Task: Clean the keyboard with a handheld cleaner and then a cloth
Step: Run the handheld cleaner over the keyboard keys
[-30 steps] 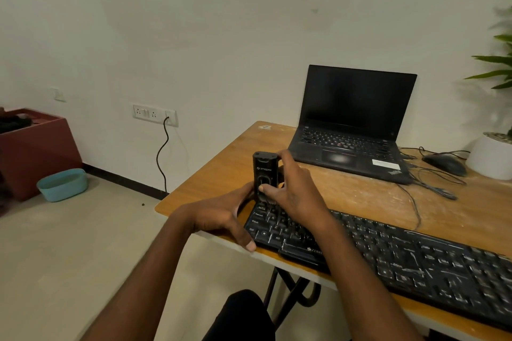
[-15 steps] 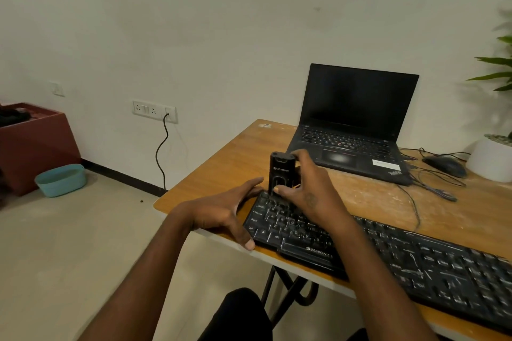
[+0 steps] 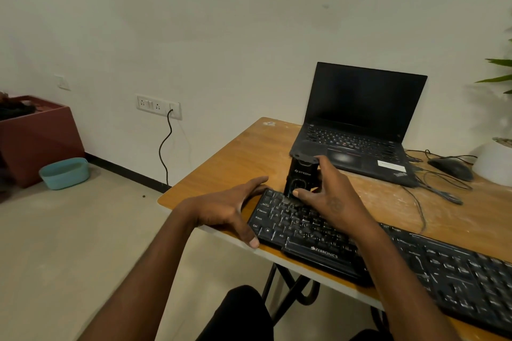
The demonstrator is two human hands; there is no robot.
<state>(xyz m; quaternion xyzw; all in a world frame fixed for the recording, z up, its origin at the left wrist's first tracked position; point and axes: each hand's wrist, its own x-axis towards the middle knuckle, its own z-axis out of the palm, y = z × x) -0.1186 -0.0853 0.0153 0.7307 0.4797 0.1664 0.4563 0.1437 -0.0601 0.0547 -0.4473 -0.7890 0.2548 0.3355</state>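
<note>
From the head camera, a brown planter box (image 3: 38, 138) stands on the floor by the wall with dark stuff in its top that is too dim to name, and beside it sits a small teal tub (image 3: 64, 173) whose inside cannot be made out. At the right edge a white pot (image 3: 496, 165) holds a green plant (image 3: 498, 75). On the wooden desk (image 3: 243, 155) lies a black keyboard (image 3: 415, 263) marked "ZEBRONICS" on its front edge, with key legends such as Ctrl, Alt and Shift readable at its left end. The right hand (image 3: 329, 199) grips a black handheld cleaner (image 3: 300, 177) upright, thumb on its face and fingers curled behind, its lower end on the keyboard's top-left keys; the lettering on its body reads roughly "STRIFF". The left hand (image 3: 230, 207) rests spread at the keyboard's left end, fingers straight along the far corner and thumb on the near one, holding nothing. Behind stands an open black laptop (image 3: 357, 124), screen dark, with a "ThinkPad" mark and a white sticker too small to read. A black mouse (image 3: 450, 168) and its cables lie to the right of it.
</note>
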